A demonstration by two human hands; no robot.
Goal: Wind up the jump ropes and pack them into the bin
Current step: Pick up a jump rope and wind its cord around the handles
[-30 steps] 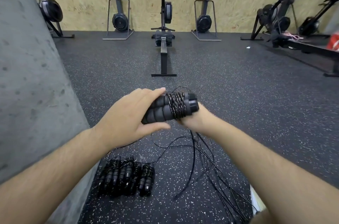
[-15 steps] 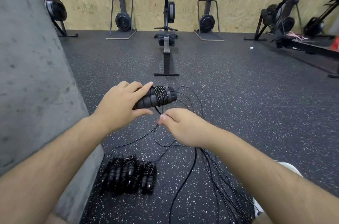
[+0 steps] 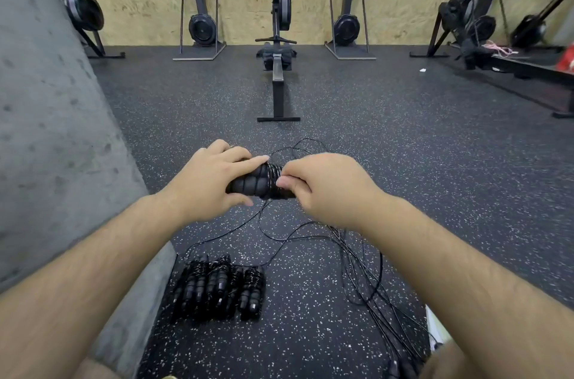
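Note:
My left hand [image 3: 206, 181] grips a pair of black foam jump rope handles [image 3: 253, 181] held side by side, with thin black cord wound around their right end. My right hand [image 3: 323, 189] sits over that wound end and pinches the cord against the handles. The loose cord [image 3: 310, 231] hangs from the handles and trails in loops over the floor toward the lower right. Several wound-up jump ropes [image 3: 219, 291] lie in a row on the floor below my hands. No bin is in view.
A grey concrete wall [image 3: 59, 136] runs along the left. A rowing machine [image 3: 278, 74] stands ahead on the speckled black rubber floor, with other exercise machines [image 3: 346, 24] along the plywood back wall. A white object's edge [image 3: 435, 327] shows at the lower right.
My right hand dropped below the handles with the cord half a second ago and has now come back up over the wound end. My left hand kept its grip on the handles.

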